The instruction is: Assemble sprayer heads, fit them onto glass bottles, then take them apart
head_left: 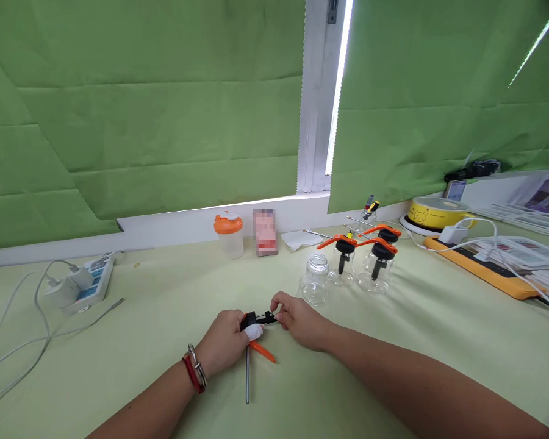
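Observation:
My left hand is closed around a black pump head with an orange lever and a thin metal tube pointing toward me. White wrapping covers one of its fingertips. The thumb and fingers of my right hand pinch the far end of the pump head's black stem; any small part between the fingertips is too small to make out. Just beyond my right hand stands an open glass jar. Similar jars fitted with black-and-orange pump heads stand behind it.
An orange-lidded cup, a blurred pink box and white paper are at the back. On the left lie a white power strip and loose cables. An orange power strip and a yellow round case are on the right.

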{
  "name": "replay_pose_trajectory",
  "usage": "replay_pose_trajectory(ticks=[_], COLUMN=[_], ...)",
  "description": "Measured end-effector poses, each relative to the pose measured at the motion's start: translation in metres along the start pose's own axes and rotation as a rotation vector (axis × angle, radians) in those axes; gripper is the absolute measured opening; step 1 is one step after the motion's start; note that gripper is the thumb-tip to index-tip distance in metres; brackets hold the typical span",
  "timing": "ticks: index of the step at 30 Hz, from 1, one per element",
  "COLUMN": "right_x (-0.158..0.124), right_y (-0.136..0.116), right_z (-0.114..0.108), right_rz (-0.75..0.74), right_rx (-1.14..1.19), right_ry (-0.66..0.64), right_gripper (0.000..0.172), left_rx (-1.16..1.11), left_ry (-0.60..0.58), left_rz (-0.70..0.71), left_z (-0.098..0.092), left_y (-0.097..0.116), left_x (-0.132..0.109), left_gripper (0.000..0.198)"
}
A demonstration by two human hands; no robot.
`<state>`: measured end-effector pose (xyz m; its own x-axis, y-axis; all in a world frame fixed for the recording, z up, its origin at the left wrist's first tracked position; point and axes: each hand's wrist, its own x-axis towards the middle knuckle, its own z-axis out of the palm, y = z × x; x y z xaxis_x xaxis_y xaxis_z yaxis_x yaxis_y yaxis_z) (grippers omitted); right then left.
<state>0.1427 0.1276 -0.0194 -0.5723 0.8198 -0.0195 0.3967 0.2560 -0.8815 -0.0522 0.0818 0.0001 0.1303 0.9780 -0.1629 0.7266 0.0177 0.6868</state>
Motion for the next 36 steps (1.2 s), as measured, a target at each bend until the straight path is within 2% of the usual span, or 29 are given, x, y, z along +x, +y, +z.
replay_pose_trajectory(ticks=[17,36], right_x=[0.0021,0.0009], right_y=[0.0071,0.0076], right_z=[0.0023,0.0022], right_rz=[-0.002,-0.030], right_rx=[0.018,-0.038], right_ry=[0.025,0.038], right_gripper=[0.014,0.016], left_rx=[-0.042,-0.024], left_ry=[-0.015,-0.004], left_rz=[-0.049,-0.032], left_z=[0.0006,0.0002], left_y=[-0.0001,-0.0010], left_x=[-0.0005,0.0011], left_gripper=[0.037,0.038])
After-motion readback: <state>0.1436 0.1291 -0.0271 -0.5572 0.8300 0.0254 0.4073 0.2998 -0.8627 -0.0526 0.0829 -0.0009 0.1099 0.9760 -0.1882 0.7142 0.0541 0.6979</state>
